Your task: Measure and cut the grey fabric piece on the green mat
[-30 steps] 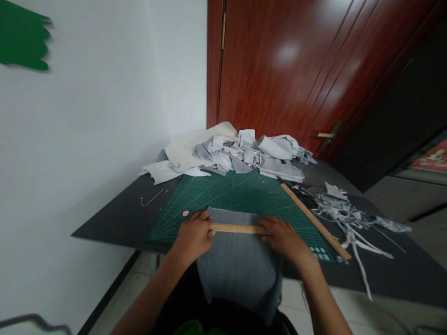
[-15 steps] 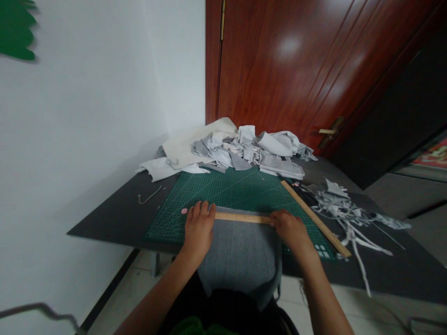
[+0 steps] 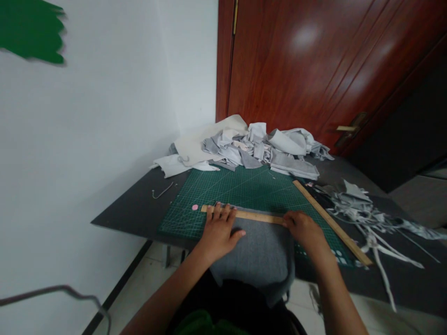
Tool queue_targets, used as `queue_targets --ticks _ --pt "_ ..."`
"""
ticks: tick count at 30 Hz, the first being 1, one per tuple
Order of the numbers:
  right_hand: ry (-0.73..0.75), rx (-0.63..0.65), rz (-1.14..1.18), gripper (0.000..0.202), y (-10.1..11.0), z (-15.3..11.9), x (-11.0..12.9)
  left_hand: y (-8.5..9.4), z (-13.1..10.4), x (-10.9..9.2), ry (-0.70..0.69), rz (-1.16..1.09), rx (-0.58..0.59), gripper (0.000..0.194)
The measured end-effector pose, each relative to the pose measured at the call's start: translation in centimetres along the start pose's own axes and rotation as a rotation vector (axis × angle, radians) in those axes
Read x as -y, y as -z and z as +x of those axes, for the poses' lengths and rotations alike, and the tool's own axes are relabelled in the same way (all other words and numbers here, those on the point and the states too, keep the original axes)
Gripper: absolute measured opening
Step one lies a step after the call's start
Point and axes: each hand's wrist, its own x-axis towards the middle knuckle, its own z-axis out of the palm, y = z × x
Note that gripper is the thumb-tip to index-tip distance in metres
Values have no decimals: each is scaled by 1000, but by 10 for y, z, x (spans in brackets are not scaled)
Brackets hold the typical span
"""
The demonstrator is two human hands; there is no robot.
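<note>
A grey cloth (image 3: 261, 246) lies over the front of the green cutting mat (image 3: 244, 186) and hangs off the table edge. Across its far end rests a short wooden ruler (image 3: 258, 216). My left hand (image 3: 220, 232) lies flat with fingers spread, its fingertips on the ruler near the left end. At the ruler's right end my right hand (image 3: 305, 230) has its fingers closed on the ruler, beside the cloth's edge. A pink round piece (image 3: 194, 207) sits on the mat, left of the ruler.
A longer wooden ruler (image 3: 331, 223) slants along the mat's right side. Heaped fabric pieces (image 3: 251, 146) cover the table's back. Scraps and strips (image 3: 356, 202) lie at the right. A bent wire-like piece (image 3: 162, 190) is on the dark table (image 3: 129, 214).
My left hand has shifted right along the ruler and its fingers have spread, uncovering the ruler's left end. My right hand stays at the right end. The camera view has turned slightly left.
</note>
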Motion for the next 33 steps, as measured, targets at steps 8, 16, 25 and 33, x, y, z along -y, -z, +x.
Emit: queue_targets --ticks 8,16,25,33 --pt "163 85 37 13 0 -2 3 24 -3 -8 149 104 65 63" --pt "150 122 93 13 -4 0 -3 14 -7 -35 305 271 82 44" --pt "180 50 208 18 -10 6 -30 -1 -9 -41 228 139 20 54" --pt "182 30 252 19 -12 14 -39 -12 -9 -50 194 170 25 46"
